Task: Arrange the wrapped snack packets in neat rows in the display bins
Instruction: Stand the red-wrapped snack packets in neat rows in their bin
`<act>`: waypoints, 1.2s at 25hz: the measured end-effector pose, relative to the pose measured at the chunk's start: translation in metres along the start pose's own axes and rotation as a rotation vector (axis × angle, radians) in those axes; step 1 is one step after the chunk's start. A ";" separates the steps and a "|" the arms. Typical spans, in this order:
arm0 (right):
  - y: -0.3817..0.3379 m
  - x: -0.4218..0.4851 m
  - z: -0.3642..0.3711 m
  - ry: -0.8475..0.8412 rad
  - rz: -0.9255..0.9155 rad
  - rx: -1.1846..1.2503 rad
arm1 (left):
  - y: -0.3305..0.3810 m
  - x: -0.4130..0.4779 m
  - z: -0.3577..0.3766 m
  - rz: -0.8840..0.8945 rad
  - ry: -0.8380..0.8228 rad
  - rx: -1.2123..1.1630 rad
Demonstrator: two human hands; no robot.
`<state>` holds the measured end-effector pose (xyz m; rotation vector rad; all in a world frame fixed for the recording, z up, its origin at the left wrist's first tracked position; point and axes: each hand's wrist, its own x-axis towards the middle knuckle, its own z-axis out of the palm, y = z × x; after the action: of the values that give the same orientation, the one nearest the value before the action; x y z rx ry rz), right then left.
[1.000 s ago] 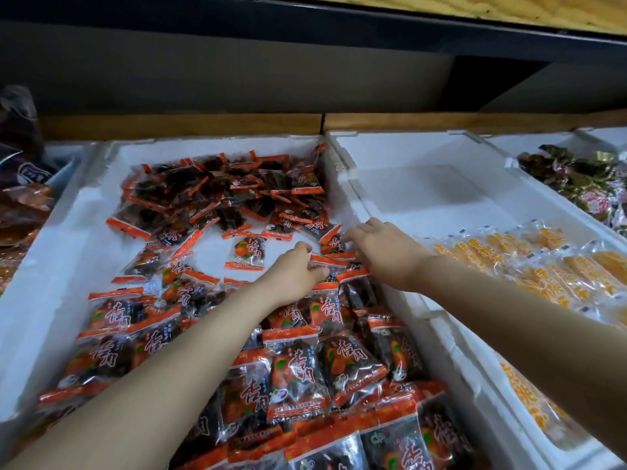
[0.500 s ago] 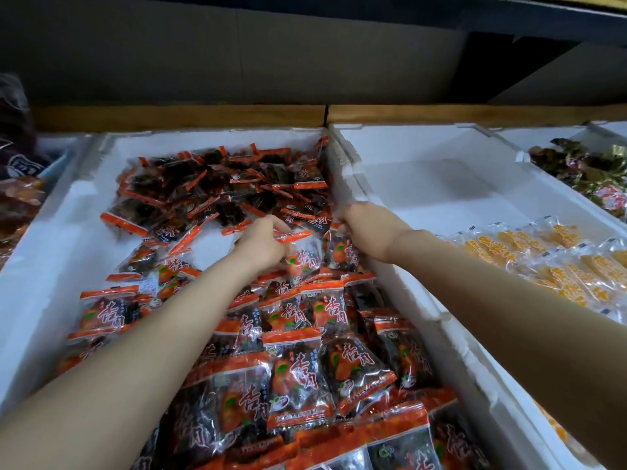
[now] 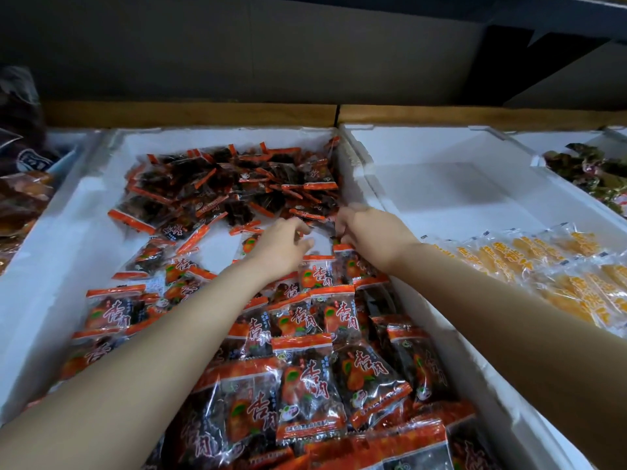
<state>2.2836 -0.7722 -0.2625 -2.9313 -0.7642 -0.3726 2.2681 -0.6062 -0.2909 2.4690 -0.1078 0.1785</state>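
I have both hands out over the middle bin (image 3: 84, 212), the white foam one at the centre of the frame, where the orange-and-dark snack packets (image 3: 305, 385) lie. Toward the bottom of the frame they overlap in rows, label side up. Toward the top they form a loose heap (image 3: 230, 188), tipped every way, with a patch of white bin floor showing between the two.

My left hand (image 3: 280, 249) sits at the head of the rows, its fingers (image 3: 297, 228) bent in over that white patch. My right hand (image 3: 368, 232) is just beside it, close against the bin's right wall, with its fingers (image 3: 346, 222) bent down where heap meets rows. I cannot tell whether either hand has a packet pinched, because the knuckles hide the fingertips.

I judge the hands sit there because that is the working edge: draw a packet from the heap and lay it at the front of a row. The rows on the right reach further up the frame than those on the left, so most of the remaining work looks to be on the left.

The next bin (image 3: 441, 154) to the right holds yellow packets (image 3: 543, 266). Green-wrapped sweets (image 3: 590, 167) sit at the far right edge and brown packets (image 3: 20, 205) at the left edge. A wooden ledge (image 3: 190, 115) runs behind the bins.
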 end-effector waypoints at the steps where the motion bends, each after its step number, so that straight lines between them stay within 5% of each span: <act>1: -0.001 0.002 0.000 0.084 0.003 0.052 | -0.007 0.003 -0.005 0.006 0.033 0.046; 3: -0.004 0.011 0.001 0.077 0.013 0.074 | -0.027 0.010 -0.015 -0.020 -0.004 0.222; 7: -0.008 0.030 0.018 -0.224 0.143 0.001 | -0.053 0.017 -0.020 -0.111 -0.120 0.355; 16: -0.030 0.029 -0.011 0.116 0.119 -0.039 | -0.036 0.000 -0.054 -0.109 0.374 -0.099; 19: -0.054 0.015 -0.028 0.247 0.100 0.235 | -0.028 -0.017 -0.071 -0.194 0.517 -0.233; 23: -0.103 0.003 -0.037 0.351 -0.034 0.561 | -0.015 -0.046 -0.078 -0.369 0.455 -0.879; 27: -0.133 -0.004 -0.039 0.118 -0.077 0.778 | -0.009 -0.080 -0.084 -0.418 0.275 -1.535; 30: -0.139 -0.004 -0.045 -0.064 0.044 0.912 | -0.016 -0.103 -0.091 -0.485 0.216 -1.621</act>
<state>2.2023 -0.6597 -0.2171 -2.0953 -0.6380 0.0774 2.1588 -0.5334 -0.2461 0.8028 0.3242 0.0734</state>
